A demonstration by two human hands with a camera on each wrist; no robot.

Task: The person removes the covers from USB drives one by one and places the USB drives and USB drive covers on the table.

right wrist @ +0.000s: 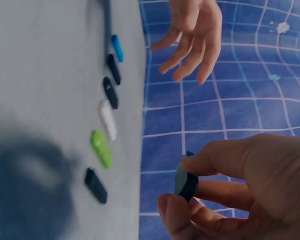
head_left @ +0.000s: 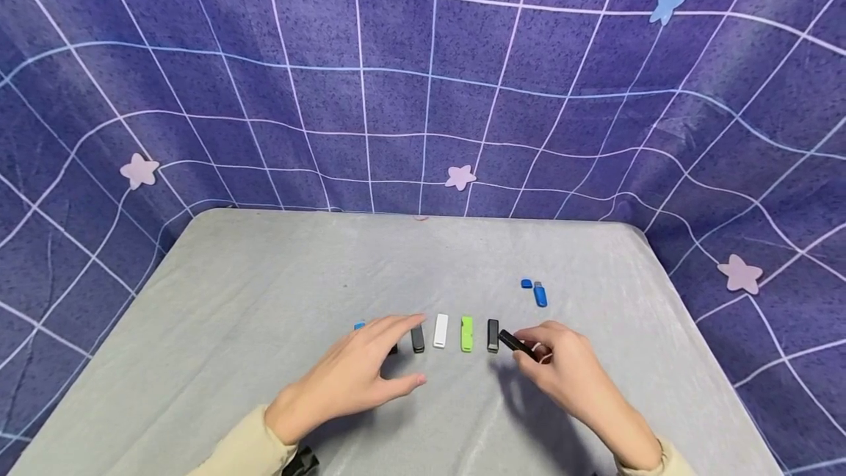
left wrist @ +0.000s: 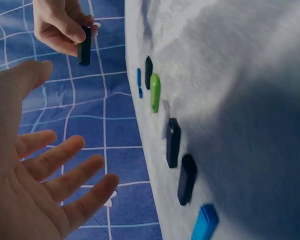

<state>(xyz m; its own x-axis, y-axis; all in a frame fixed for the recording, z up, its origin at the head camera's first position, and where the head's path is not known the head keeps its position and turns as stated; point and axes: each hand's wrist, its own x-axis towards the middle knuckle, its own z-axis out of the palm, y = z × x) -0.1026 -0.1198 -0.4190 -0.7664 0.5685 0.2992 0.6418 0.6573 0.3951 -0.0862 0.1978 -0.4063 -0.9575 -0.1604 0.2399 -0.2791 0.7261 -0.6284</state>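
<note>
My right hand (head_left: 571,367) pinches a black USB stick (head_left: 516,344) between thumb and fingers, raised above the cloth at the right end of a row of sticks. Nearest to it lies another black stick (head_left: 493,335), followed leftward by a green stick (head_left: 466,333), a white one (head_left: 440,330) and a dark grey one (head_left: 418,339). My left hand (head_left: 350,377) hovers over the row's left end, fingers spread and holding nothing. It partly hides a further black stick and a blue one in the head view; the left wrist view shows this black stick (left wrist: 187,180) and blue stick (left wrist: 205,222) whole.
Farther back on the right lie a blue USB stick (head_left: 540,294) with its metal plug bare and a separate blue cap (head_left: 526,283). A grey cloth (head_left: 277,263) covers the table. Purple gridded fabric (head_left: 396,109) hangs behind and at both sides.
</note>
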